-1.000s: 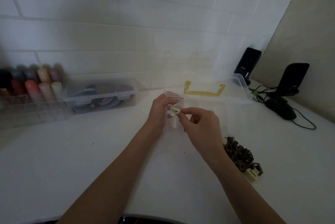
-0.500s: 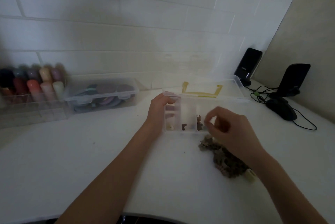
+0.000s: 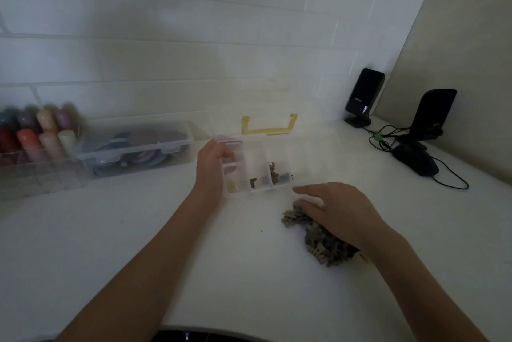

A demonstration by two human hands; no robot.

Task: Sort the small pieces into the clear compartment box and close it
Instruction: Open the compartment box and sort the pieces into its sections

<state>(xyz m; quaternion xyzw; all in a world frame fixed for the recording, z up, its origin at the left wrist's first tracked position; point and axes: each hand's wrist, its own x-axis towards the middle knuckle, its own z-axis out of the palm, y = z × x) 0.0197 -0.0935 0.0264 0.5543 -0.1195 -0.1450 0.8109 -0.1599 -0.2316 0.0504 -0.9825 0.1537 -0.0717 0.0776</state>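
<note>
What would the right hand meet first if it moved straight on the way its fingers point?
Probably nothing: the right hand points left along the clear compartment box's near wall, over bare table. Depth is unclear.

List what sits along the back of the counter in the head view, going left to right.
Rack of coloured bottles → closed clear storage box → open clear compartment box, gripped at its left end by the left hand → first black speaker → second black speaker.

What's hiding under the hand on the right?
Under the right hand lies a pile of small dark pieces on the white table. The pieces directly beneath the palm are covered, so those can't be seen.
</note>
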